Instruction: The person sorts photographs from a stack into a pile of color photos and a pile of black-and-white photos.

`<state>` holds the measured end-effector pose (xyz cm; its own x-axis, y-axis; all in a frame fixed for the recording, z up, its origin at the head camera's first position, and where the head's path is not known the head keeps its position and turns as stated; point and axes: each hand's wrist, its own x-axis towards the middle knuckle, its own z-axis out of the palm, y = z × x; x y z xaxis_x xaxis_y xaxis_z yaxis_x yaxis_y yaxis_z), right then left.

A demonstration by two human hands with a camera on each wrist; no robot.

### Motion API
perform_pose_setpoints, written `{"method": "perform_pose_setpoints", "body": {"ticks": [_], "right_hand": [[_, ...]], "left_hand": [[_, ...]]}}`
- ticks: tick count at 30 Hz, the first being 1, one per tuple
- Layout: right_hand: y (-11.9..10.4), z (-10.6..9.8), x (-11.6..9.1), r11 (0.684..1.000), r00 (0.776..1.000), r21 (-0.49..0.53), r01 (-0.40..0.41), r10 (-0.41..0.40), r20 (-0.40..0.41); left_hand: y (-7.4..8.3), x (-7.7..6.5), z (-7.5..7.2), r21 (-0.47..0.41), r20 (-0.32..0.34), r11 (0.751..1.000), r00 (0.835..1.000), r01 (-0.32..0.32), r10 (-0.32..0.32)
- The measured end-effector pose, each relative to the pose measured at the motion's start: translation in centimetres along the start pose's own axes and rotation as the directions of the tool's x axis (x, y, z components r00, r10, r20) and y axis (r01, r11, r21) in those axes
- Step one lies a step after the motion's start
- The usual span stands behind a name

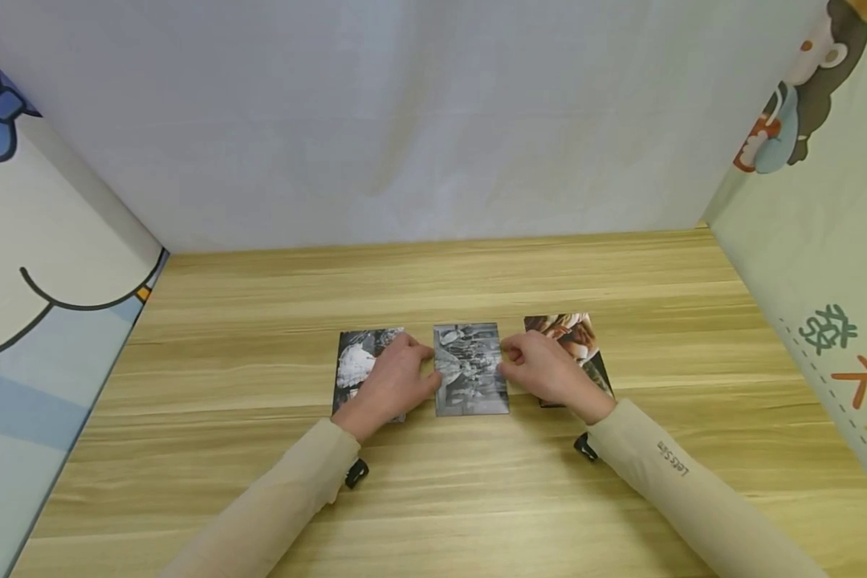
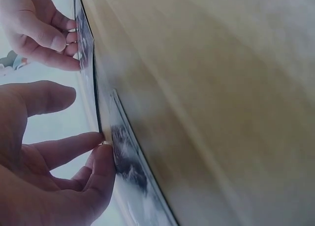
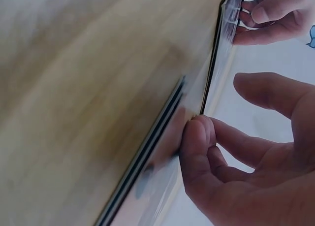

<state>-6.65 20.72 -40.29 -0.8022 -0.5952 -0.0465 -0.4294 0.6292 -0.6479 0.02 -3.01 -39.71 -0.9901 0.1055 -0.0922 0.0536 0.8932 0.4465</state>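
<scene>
A black-and-white photo print point(image 1: 470, 384) lies flat on the table between my hands. My left hand point(image 1: 396, 375) has its fingertips right at the print's left edge, thumb held apart from the index finger. At the opposite edge, the fingertips of my right hand point(image 1: 547, 366) meet the print's side, its thumb also apart in the right wrist view. Another black-and-white print point(image 1: 352, 365) is partly hidden under my left hand. Beneath my right hand and wrist lies a colour print point(image 1: 581, 331), which shows layered edges in the right wrist view.
The wood-grain table point(image 1: 441, 506) runs back to a pale cloth wall point(image 1: 433, 160). Printed side panels with cartoon figures stand at left point(image 1: 50, 209) and right point(image 1: 787, 265). Small black devices sit under both cuffs, by the left wrist point(image 1: 357, 473) and the right wrist point(image 1: 586, 446).
</scene>
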Motion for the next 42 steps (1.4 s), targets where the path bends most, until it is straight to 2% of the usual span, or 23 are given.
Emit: {"method": "perform_pose_setpoints", "body": {"ticks": [5,12,21,29,35,42], "right_hand": [[0.3,-0.1,-0.8,1.000,1.000,0.023,-0.003,0.003,0.029],[0.7,-0.1,-2.0,0.995,0.999,0.091,-0.042,0.039,0.036],[0.0,-0.5,-2.8,0.987,0.996,0.136,-0.085,0.083,0.018],[-0.3,-0.8,-3.1,0.980,0.997,0.187,-0.074,0.073,0.010],[-0.6,-0.8,-3.2,0.980,0.998,0.192,-0.050,0.053,-0.013],[-0.9,-0.5,-3.3,0.975,0.998,0.216,-0.048,0.053,-0.017]], "left_hand": [[0.7,-0.7,0.7,-0.005,-0.019,1.000,1.000,0.002,-0.003],[1.5,-1.8,1.9,-0.052,-0.041,0.998,0.998,0.035,-0.037],[1.7,-2.1,1.8,-0.144,-0.066,0.989,0.997,0.035,-0.044],[2.0,-2.3,1.5,-0.239,-0.097,0.969,0.992,0.055,-0.081],[2.1,-2.6,1.1,-0.264,-0.143,0.963,0.985,0.061,-0.101],[2.0,-2.9,0.9,-0.271,-0.208,0.962,0.974,0.031,-0.090]]}}
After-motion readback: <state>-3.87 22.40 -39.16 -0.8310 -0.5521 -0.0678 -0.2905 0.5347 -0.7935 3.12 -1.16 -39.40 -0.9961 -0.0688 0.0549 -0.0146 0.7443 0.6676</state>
